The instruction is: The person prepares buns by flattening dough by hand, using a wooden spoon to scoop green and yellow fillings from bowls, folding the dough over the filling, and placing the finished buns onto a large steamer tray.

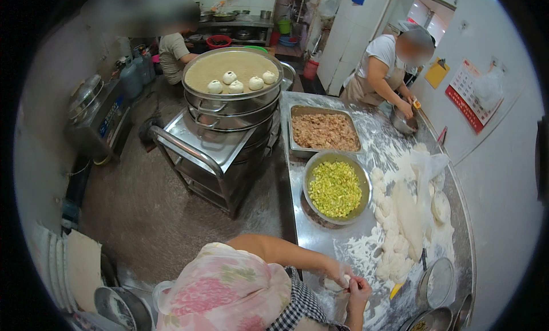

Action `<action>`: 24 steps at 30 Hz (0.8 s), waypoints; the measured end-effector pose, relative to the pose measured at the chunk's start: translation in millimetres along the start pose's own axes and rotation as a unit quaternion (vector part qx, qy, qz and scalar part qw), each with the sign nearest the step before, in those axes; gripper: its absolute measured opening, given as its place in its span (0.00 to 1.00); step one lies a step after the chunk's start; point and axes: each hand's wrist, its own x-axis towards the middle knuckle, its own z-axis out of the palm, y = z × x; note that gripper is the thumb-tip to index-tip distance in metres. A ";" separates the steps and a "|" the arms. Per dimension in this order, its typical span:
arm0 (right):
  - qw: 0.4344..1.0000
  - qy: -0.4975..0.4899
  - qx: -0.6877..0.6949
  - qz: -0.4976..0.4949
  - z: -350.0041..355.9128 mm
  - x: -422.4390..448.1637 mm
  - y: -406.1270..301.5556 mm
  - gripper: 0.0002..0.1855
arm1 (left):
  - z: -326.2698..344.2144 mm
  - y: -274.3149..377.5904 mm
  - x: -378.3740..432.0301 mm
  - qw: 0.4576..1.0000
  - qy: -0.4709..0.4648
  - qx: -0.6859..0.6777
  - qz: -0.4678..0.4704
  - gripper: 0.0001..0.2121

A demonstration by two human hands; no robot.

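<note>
At the steel table's near edge, my left hand and my right hand come together. Between them is a small piece of white dough, pinched by the fingers of both; the hands partly hide it. Ahead of my left arm stands a metal bowl of chopped yellow-green vegetables. Beyond it is a rectangular steel pan of minced meat filling. Across the floured tabletop from my hands runs a lumpy mass of dough pieces. A yellow-handled tool lies beside the dough.
Stacked steamers on a steel trolley carry several filled buns. A co-worker handles a metal pot at the table's far end. Another person is behind the steamers. Metal bowls stand at the right.
</note>
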 end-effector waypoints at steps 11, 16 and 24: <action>0.907 0.311 -0.281 -0.032 -114.1 -62.5 82.7 0.15 | 8.4 -10.9 83.7 0.958 -0.149 0.229 0.086 0.19; 0.938 0.279 -0.203 0.017 -104.4 -64.9 72.4 0.15 | -53.5 -77.2 96.1 0.856 0.171 0.464 0.149 0.15; 0.926 0.346 -0.105 0.108 -54.7 -129.1 78.6 0.13 | 37.8 -26.2 78.8 0.836 0.052 0.511 0.194 0.27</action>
